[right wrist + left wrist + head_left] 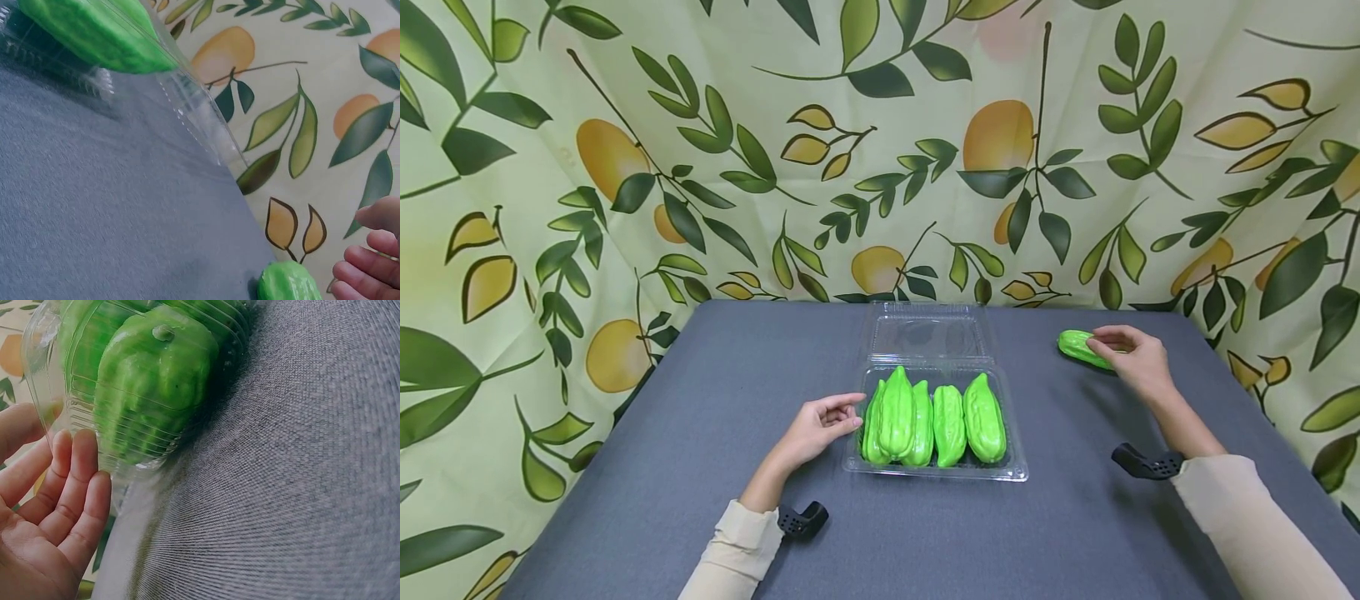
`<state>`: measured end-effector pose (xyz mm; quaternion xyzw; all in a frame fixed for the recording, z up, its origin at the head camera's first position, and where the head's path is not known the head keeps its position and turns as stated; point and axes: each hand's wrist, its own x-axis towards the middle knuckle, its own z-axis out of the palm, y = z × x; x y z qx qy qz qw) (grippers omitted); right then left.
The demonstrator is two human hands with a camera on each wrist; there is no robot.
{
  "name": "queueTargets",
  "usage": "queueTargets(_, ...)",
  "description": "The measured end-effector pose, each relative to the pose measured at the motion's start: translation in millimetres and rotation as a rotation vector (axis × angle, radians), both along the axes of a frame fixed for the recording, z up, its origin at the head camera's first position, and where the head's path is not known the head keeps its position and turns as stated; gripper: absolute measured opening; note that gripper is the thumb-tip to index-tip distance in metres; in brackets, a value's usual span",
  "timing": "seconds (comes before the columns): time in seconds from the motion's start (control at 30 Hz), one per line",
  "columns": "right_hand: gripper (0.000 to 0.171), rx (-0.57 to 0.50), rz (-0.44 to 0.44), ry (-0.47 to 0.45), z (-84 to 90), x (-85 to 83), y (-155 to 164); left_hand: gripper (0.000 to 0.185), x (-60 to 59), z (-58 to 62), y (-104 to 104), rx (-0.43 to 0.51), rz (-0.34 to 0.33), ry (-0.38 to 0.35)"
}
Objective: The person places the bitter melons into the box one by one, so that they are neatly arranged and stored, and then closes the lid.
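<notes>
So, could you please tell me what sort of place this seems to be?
Probably a staged recording setup rather than a kitchen: a grey-clothed table enclosed by a leaf-and-fruit printed backdrop, with only a clear plastic box of green gourds.

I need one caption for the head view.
Right hand touches a loose green gourd; left hand rests beside the clear plastic tray.

Head view: bright, even, diffuse light; soft faint shadows under the forearms on the table [715, 400]. Sharp focus at centre; wide-angle bowing toward frame edges. Small glints on the clear box [1007, 467]. Left wrist view: near hand [50, 506] soft, cloth weave slightly smeared. Right wrist view: foreground box [187, 112] and gourd [289, 282] blurred; backdrop crisper.
</notes>
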<state>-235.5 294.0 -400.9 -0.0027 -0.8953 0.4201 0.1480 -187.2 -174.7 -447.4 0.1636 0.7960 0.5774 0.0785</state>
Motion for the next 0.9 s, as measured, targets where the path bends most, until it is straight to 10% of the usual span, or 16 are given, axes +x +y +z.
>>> queueTargets(0.9, 0.057, 0.053, -0.141, -0.103, -20.7, -8.3, 36.1, 0.041, -0.1, 0.6, 0.4, 0.008, -0.002, 0.001)
